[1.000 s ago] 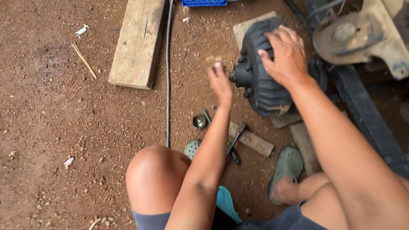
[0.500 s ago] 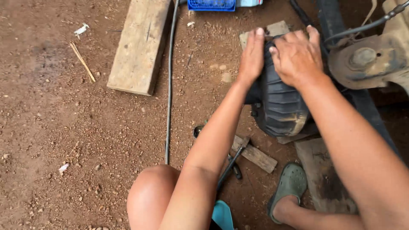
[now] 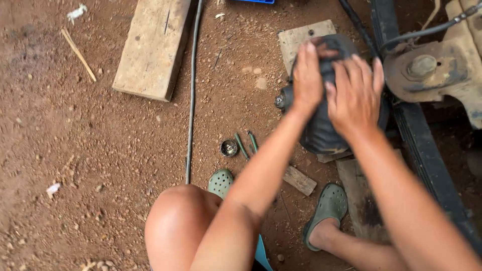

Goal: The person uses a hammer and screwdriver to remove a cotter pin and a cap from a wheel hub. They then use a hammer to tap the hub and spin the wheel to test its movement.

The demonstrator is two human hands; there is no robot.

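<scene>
Both hands, left hand and right hand, gripping dark ribbed housing; best held square over wood block.

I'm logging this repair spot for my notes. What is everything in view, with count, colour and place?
drum-shaped metal part: one, dark grey, on a flat wooden block, under both hands
wooden plank: one, pale, upper left
thin rod: one, grey, lying beside the plank
small metal cup: one, dark, on the dirt
green-handled tools: two, beside the cup
axle hub: one, rusty tan, upper right
clogs: two, green, on the feet
left hand: on the part
right hand: on the part
</scene>
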